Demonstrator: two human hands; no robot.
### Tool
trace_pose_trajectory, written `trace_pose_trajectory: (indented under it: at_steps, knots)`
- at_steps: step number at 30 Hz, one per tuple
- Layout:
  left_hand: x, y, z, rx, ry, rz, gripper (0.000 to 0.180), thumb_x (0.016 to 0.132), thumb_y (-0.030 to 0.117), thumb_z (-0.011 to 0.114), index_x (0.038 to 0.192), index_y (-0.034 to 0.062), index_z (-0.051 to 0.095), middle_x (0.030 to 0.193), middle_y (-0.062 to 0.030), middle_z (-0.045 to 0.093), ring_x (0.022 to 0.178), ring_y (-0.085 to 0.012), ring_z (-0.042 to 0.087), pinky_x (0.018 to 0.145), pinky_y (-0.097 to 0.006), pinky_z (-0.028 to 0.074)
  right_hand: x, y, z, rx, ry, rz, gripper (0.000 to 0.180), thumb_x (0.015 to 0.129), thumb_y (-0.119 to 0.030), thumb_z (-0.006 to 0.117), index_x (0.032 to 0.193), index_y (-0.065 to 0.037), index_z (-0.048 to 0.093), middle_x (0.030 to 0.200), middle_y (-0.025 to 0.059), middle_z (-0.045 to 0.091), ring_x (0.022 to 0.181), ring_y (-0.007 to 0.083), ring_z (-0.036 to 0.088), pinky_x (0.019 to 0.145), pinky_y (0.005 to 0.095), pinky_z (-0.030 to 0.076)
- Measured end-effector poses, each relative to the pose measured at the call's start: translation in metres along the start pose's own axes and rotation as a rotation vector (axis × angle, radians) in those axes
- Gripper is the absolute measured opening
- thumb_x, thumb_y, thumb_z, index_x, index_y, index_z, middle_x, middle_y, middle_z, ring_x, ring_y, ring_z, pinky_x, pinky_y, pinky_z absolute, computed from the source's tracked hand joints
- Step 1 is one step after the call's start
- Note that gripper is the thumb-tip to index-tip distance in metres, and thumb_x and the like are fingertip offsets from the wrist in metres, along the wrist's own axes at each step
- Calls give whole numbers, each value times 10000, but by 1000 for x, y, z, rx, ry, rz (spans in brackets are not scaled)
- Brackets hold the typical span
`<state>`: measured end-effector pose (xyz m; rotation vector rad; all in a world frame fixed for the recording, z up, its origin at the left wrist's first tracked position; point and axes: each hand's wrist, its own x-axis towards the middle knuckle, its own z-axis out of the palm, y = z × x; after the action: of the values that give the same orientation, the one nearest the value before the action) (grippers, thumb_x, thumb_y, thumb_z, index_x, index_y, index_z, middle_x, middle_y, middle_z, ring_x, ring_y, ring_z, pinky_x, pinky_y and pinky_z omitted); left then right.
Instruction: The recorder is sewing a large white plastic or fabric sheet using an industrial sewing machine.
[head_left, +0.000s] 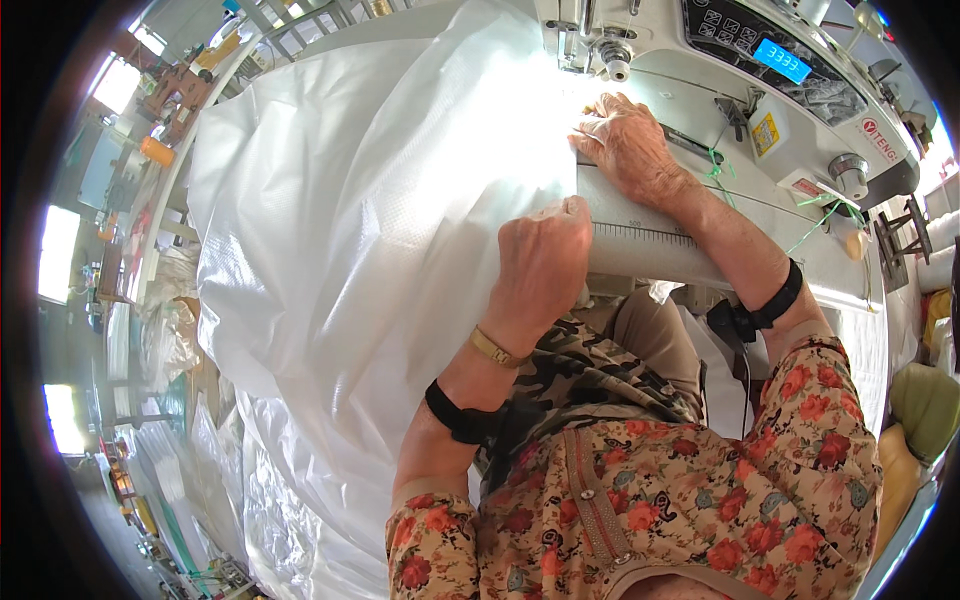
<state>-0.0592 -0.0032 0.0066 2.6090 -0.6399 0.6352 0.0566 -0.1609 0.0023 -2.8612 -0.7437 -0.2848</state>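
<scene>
A large sheet of shiny white woven plastic (350,230) spreads over the sewing table and hangs down on the left. Its right edge runs toward the needle area of a white sewing machine (680,85). My left hand (545,255) is closed on that edge near the table's front, fingers curled in. Farther up, close to the presser foot, my right hand (625,145) bends its fingers over the same edge. Bright glare around the needle hides the stitching spot. The right fingertips are partly washed out by the light.
A printed ruler (640,232) runs along the table's front edge. Green thread (718,170) trails over the machine bed on the right. A lit blue display (782,60) sits on the machine head. Crumpled clear plastic (285,510) lies at lower left.
</scene>
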Motion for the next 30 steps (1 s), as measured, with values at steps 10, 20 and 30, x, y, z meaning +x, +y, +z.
trace_pose_trajectory:
  at_steps: [10,20,30]
  knots:
    - [8,-6,5,32,-27,-7,179,872,76,479,713,10,526,527,-143,500,478,-304,555,481,-407,415,-1,-6,-7,-96,30,-45,360,973,-315,463,1066,-26,658,1125,155,589,1126,273,527,997,430,382]
    - [10,-6,-77,-12,-209,85,135,883,120,538,824,17,603,687,-165,600,620,-313,613,575,-387,472,-4,-11,-3,-110,82,-88,318,943,-281,521,1134,-62,650,1140,147,590,1118,291,532,1017,420,392]
    - [18,-265,-201,649,-148,-512,685,905,441,547,1367,-45,403,1406,-233,424,1302,-365,399,1090,-425,302,-6,11,7,-60,297,-381,279,859,-174,554,1090,-40,636,1185,114,606,1158,243,533,995,364,442]
